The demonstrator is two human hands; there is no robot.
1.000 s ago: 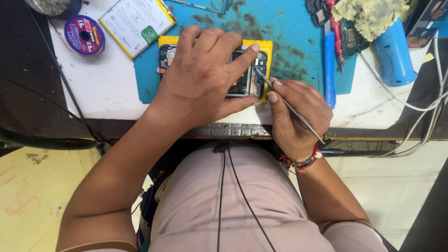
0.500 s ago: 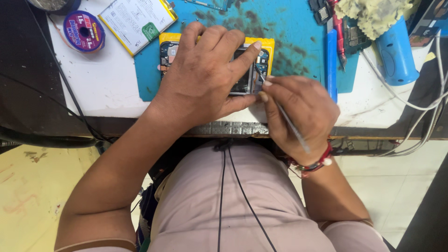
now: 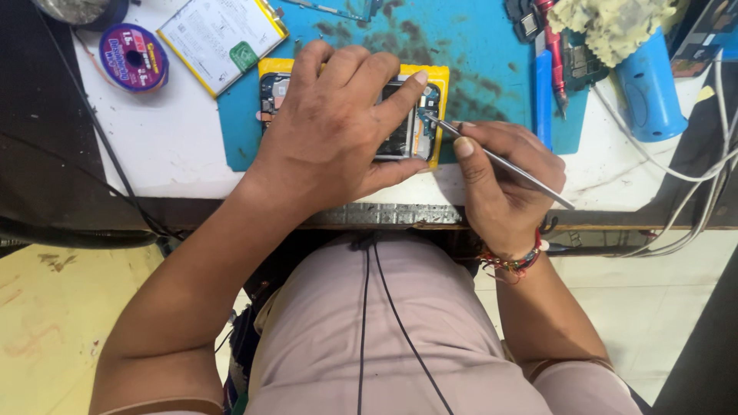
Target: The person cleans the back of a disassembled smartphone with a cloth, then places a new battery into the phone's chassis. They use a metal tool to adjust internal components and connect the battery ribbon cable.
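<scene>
View from above of a repair bench (image 3: 177, 146) with a white top, seen over the person's lap. At upper centre of the frame an opened phone (image 3: 407, 131), its inner parts exposed and its edge framed in yellow, lies flat on a stained blue work mat (image 3: 477, 54). The left hand (image 3: 338, 131) lies palm down over the phone with fingers spread, covering most of it and pressing it to the mat; the index fingertip reaches the phone's upper right corner and the thumb runs along its lower edge. The right hand (image 3: 503, 177), just right of the phone at centre right, is closed in a pen-like grip on thin metal tweezers (image 3: 492, 157); the tweezer tips meet the exposed right end of the phone, and the shaft slopes down to the right across the knuckles. A beaded bracelet (image 3: 515, 261) circles the right wrist. At upper left lie a flat white battery (image 3: 223, 34) with a yellow border, partly on the mat, and a purple spool of solder wire (image 3: 133, 58) on the bare bench. At upper right stand a blue tool handle (image 3: 649, 84), a yellowish sponge-like wad (image 3: 615, 23), and a red-handled tool (image 3: 555, 54); white cables (image 3: 692, 177) trail over the bench's right edge.
</scene>
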